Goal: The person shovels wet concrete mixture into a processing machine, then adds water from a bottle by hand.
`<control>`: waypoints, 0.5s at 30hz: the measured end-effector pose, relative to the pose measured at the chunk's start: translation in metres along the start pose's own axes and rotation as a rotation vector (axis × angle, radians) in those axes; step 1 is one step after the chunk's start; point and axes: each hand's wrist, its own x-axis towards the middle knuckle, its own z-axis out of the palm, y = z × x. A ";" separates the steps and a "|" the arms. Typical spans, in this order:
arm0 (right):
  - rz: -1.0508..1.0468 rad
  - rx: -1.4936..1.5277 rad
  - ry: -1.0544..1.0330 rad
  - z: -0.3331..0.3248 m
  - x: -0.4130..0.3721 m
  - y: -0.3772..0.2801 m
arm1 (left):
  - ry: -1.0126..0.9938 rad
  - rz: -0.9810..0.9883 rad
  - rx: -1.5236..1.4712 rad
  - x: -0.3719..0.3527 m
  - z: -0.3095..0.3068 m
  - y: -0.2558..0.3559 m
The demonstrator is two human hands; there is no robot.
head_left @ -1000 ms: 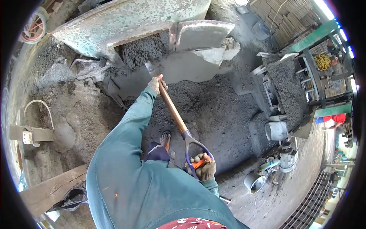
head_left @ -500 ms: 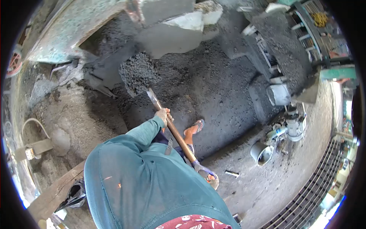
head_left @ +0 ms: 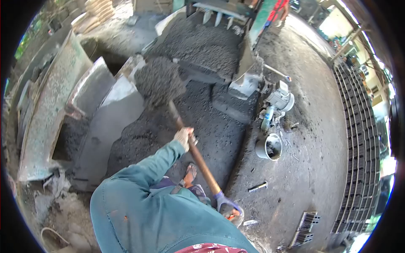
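Gripping shovel (head_left: 199,162) shaft, left hand (head_left: 184,138) fingers wrapped; right hand (head_left: 233,216) clenching handle (head_left: 222,200); loaded blade (head_left: 159,82) points away, upper-left.

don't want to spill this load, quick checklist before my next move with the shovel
1. Left hand closed around the shovel shaft: ok.
2. Right hand on the D-handle, partly hidden: ok.
3. Load heaped on the shovel, none seen falling: ok.
4. Foot in an open sandal below the shaft: not ok.
5. Bucket stands apart from the shovel: ok.
6. Person in red beyond the pile, distance: cannot tell.
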 end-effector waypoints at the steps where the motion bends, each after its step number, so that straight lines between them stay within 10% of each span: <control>1: -0.131 -0.068 -0.109 0.017 0.021 -0.010 | -0.093 0.015 0.020 0.008 0.051 0.022; 6: -0.672 -0.214 -0.109 0.155 0.063 -0.094 | -0.475 0.080 -0.005 0.066 0.250 0.094; 8: -1.206 -0.435 0.091 0.209 0.077 -0.111 | -0.525 0.069 0.047 0.077 0.295 0.106; 13: -1.494 -1.171 -0.597 0.277 0.102 -0.104 | -0.400 0.139 0.238 0.118 0.274 0.093; 15: -1.840 -1.162 -0.497 0.282 0.113 -0.055 | -0.270 0.171 0.328 0.115 0.240 0.090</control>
